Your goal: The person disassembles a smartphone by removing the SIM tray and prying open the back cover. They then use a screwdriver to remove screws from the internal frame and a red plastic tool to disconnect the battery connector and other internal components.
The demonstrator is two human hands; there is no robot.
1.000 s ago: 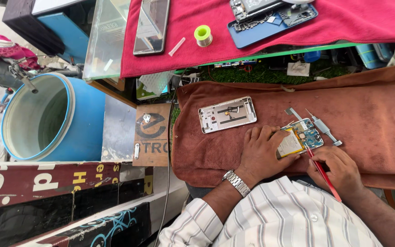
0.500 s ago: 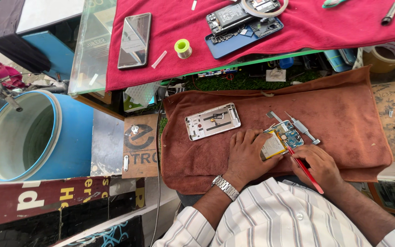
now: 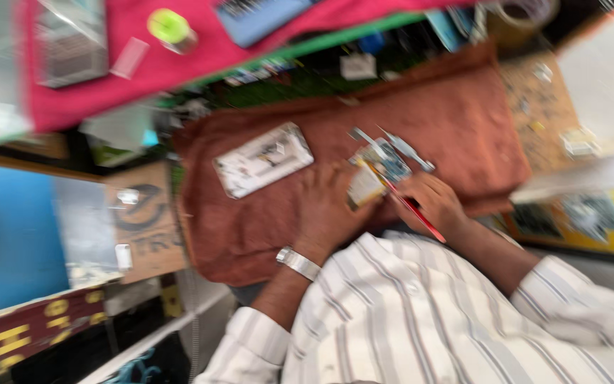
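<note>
Left hand presses opened phone flat on brown cloth, fingers spread. Right hand fingers closed around red tool, tip at phone's innards. Step: probing board; next calls for steady, light leverage.

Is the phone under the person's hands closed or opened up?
Opened up: the phone shows bare circuit board and battery. Its white cover lies apart on the brown cloth.

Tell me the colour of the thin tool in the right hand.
Red: the thin rod-like tool in the right hand, seen in the head view.
</note>
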